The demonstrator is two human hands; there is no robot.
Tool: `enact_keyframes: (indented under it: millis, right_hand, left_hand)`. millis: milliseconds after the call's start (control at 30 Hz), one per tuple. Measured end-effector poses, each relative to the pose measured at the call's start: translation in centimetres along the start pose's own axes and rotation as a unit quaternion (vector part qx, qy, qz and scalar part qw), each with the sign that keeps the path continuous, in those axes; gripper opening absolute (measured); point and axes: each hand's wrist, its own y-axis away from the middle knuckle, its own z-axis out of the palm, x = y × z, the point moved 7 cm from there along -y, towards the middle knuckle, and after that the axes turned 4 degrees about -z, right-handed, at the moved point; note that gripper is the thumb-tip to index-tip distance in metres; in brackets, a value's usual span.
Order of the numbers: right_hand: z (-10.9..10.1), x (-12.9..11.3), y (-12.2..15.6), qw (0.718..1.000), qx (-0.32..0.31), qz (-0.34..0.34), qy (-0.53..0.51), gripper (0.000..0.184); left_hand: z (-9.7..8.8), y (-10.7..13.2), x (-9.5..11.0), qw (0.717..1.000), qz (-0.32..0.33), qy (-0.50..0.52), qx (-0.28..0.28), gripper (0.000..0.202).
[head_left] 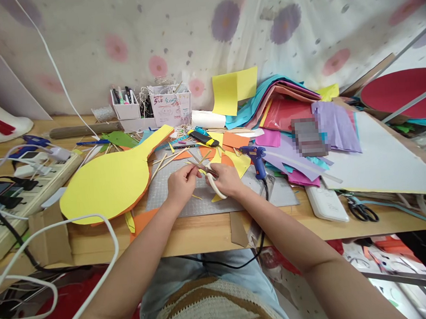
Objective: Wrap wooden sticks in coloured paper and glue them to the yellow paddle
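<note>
White-handled scissors (pixel 215 187) are in my right hand (pixel 229 178), which is closed around them above the grey cutting mat (pixel 164 195). Their blades point left, toward the fingertips of my left hand (pixel 180 184). That hand is closed in a pinch, and what lies between its fingertips is too small to make out. Thin wooden sticks (pixel 159 165) and yellow and orange paper scraps (pixel 237 163) lie just beyond both hands. A blue hot glue gun (pixel 257 160) rests to the right of my right hand.
A large yellow paddle-shaped cutout (pixel 106 185) lies at left, near a power strip (pixel 51 181) and looping white cable (pixel 111 233). Behind are a yellow-black utility knife (pixel 206 138) and a pen box (pixel 126 107). Coloured paper (pixel 285 109), a white power bank (pixel 326 203) and black-handled scissors (pixel 362 210) lie right.
</note>
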Motion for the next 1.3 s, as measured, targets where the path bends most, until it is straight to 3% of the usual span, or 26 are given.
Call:
enact_keyframes:
  millis: [267,500,700,1133,1300]
  right_hand:
    - [0.0,-0.2,0.4,1.000,-0.012,0.012,-0.002,0.016]
    - [-0.1,-0.4,0.6,1.000,-0.006,0.025,-0.010,0.015]
    - [-0.1,-0.7,0.7,0.999,-0.009,0.030,-0.009,0.015]
    - [0.2,-0.3,0.7,0.999,0.008,0.040,0.007,0.019]
    - [0.4,-0.2,0.6,0.999,-0.012,0.031,0.012,0.020]
  left_hand:
    - [-0.4,0.5,1.5,0.984,0.104,-0.132,0.060,0.027]
    - [-0.2,0.9,2.0,0.962,0.148,-0.203,0.104,0.028]
    - [-0.3,0.9,2.0,0.954,0.156,-0.222,0.126,0.028]
    - [-0.2,0.9,1.8,0.961,0.152,-0.210,0.101,0.029]
    - [-0.2,0.9,1.5,0.960,0.148,-0.211,0.111,0.028]
